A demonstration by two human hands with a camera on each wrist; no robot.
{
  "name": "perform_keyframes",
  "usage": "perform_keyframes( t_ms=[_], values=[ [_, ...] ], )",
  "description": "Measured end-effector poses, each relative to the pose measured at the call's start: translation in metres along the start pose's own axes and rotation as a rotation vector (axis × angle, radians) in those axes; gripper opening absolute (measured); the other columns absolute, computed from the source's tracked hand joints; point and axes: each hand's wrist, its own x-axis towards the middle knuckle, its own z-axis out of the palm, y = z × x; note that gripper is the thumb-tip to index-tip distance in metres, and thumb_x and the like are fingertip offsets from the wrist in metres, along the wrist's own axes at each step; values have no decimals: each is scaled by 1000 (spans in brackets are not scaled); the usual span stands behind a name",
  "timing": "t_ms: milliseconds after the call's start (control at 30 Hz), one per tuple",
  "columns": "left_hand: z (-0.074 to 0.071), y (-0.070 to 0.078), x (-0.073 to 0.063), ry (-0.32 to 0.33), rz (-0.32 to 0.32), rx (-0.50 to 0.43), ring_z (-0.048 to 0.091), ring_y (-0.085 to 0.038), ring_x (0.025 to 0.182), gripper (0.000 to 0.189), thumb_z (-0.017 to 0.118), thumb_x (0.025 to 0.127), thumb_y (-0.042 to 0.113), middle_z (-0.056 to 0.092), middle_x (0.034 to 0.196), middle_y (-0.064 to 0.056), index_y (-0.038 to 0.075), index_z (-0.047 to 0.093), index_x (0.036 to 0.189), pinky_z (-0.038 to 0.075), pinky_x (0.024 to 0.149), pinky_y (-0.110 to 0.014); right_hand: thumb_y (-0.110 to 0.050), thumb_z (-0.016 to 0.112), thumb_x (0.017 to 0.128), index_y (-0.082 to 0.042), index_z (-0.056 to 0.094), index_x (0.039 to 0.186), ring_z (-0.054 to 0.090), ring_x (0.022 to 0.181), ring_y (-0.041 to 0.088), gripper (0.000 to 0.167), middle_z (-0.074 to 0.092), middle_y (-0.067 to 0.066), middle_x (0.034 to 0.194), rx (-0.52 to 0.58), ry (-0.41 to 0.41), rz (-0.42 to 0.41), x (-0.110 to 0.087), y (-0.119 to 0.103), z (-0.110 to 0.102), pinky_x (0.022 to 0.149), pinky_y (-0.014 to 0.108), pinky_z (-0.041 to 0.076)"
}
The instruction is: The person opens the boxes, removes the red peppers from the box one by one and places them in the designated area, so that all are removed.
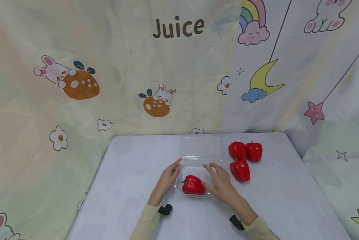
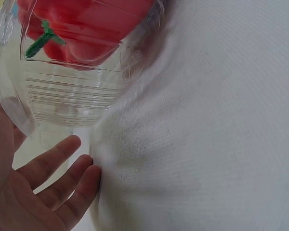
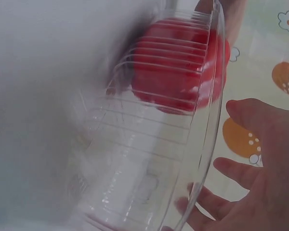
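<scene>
Two hands flank the clear clamshell box (image 1: 194,166) on the counter (image 1: 131,186): left hand (image 1: 167,178) and right hand (image 1: 220,181), fingers relaxed (holding nothing), red bell pepper (image 1: 193,185) lying between them inside.

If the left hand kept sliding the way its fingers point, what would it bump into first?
Probably the clear plastic container. The left hand has its fingertips at the container's left edge, near the red bell pepper inside; whether they already touch is unclear.
</scene>
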Motion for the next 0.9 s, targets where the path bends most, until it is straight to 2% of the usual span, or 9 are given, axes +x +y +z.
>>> perform_keyframes(
  t_ms=[367,633,900],
  values=[
    [0,1,-1,-1,5,-9,66,-24,112,47,51,106,32,63,137,-11,34,44,152,59,91,-45,-36,88,73,-21,46,149,43,137,33,88,46,12,147,7,-31,0,0,-9,9,109,65,41],
    [0,1,-1,0,8,-13,66,-24,111,48,51,106,32,64,136,-11,30,44,153,59,92,-46,-32,87,74,-18,48,147,43,136,35,84,47,14,146,36,-59,-39,1,-16,14,110,65,38],
    [1,0,-1,-2,-2,0,67,-26,112,47,50,106,33,64,137,-11,31,44,153,59,91,-48,-36,88,73,-23,46,149,43,136,32,88,46,11,148,44,-111,-66,3,-19,17,111,65,37]
  ],
)
